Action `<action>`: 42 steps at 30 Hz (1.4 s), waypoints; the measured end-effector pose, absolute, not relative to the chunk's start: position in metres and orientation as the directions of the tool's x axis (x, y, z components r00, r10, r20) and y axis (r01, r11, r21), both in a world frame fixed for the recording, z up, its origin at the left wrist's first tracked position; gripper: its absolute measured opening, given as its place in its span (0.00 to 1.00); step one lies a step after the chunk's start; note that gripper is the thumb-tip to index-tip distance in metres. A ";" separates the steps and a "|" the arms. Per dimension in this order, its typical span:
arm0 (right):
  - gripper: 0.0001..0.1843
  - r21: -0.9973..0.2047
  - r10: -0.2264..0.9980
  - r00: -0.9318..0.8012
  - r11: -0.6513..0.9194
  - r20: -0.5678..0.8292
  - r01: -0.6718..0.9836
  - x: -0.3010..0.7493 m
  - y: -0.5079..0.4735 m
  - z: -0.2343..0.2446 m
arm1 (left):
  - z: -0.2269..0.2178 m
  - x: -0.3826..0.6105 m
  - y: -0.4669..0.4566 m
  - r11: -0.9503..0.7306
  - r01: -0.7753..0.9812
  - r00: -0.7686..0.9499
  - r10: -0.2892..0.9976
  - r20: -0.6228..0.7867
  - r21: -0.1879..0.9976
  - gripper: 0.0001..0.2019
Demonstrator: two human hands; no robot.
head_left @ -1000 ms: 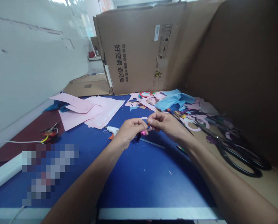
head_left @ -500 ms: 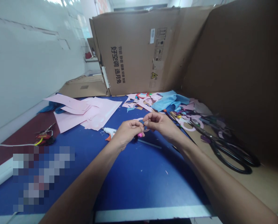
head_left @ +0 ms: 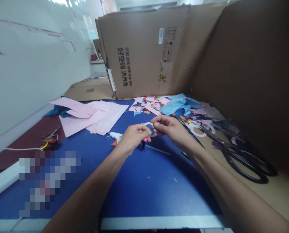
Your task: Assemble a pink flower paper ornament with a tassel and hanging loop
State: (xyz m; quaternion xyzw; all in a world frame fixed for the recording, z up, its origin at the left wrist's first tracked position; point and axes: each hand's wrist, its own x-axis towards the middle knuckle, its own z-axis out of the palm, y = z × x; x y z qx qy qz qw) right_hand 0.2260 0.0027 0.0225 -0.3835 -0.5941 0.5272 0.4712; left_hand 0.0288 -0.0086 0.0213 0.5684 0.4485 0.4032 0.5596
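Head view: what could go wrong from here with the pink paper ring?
The pink paper ring, pinched by the left hand and the right hand, could bend or tear. The glue gun lies beside the left hand; if hot, a slip could burn.

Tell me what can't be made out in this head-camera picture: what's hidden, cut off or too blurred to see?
In the head view:
The pinched piece: the left hand and right hand cover most of it.
Whatever lies at the lower left of the blue table top: a pixelated patch blurs it.
The paper scraps under the blue cloth: the cloth covers them.
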 end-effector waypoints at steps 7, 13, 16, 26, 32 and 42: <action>0.23 -0.989 0.941 -0.320 0.135 0.109 0.061 0.226 0.001 0.024 | 0.022 0.028 -0.009 0.011 0.066 0.267 0.963 -0.029 0.998 0.09; 0.24 -0.982 0.924 -0.358 0.175 0.137 0.074 0.224 0.003 0.020 | 0.021 0.028 -0.009 0.006 0.066 0.284 0.959 -0.025 0.998 0.11; 0.24 -0.980 0.927 -0.349 0.180 0.140 0.082 0.224 0.003 0.018 | 0.020 0.027 -0.008 0.000 0.075 0.284 0.959 -0.021 0.997 0.12; 0.26 -0.970 0.941 -0.281 0.224 0.190 0.095 0.227 0.002 0.032 | 0.024 0.031 -0.012 0.017 0.021 0.264 0.964 -0.022 1.000 0.18; 0.21 -0.921 0.962 -0.035 0.271 0.272 0.278 0.269 0.011 0.070 | 0.027 0.034 -0.009 0.076 -0.051 0.130 0.989 -0.069 0.996 0.15; 0.10 -0.922 0.945 0.278 0.059 0.176 0.382 0.353 0.089 0.058 | 0.027 0.032 -0.008 0.106 -0.046 0.138 0.985 -0.099 0.993 0.04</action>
